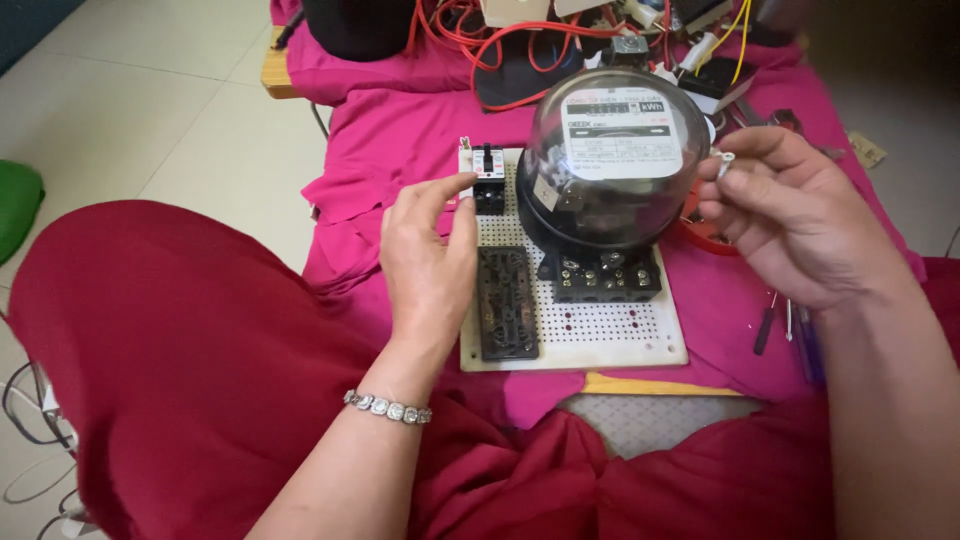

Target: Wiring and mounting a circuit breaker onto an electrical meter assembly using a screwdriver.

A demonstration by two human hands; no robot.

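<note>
Seated person, red garment across the lap, working over a table draped in pink cloth (400, 130). A white perforated board (600, 335) lies on the cloth near the table's front edge. On the board: a round meter (610, 160) with a clear dome at the rear right, its black terminal block (600, 275) just in front of it; a small breaker (487, 175) at the rear left corner; a black rectangular switch block (507, 303) along the left side, in front of the breaker. Left hand (430, 260), bracelet (388, 408) at the wrist, rests over the board's left edge, fingers loosely curled, forefinger tip touching the breaker's left side; it grips nothing. Right hand (790, 215) is raised just right of the meter dome, thumb and forefinger pinched on a small white part (724, 160); its kind is too small to tell. Red wires (500, 40) are tangled at the table's far edge behind the meter, with a yellow wire (738, 40) beside them. Slim tools (765, 330), likely screwdrivers, lie on the cloth right of the board, under the right wrist.
</note>
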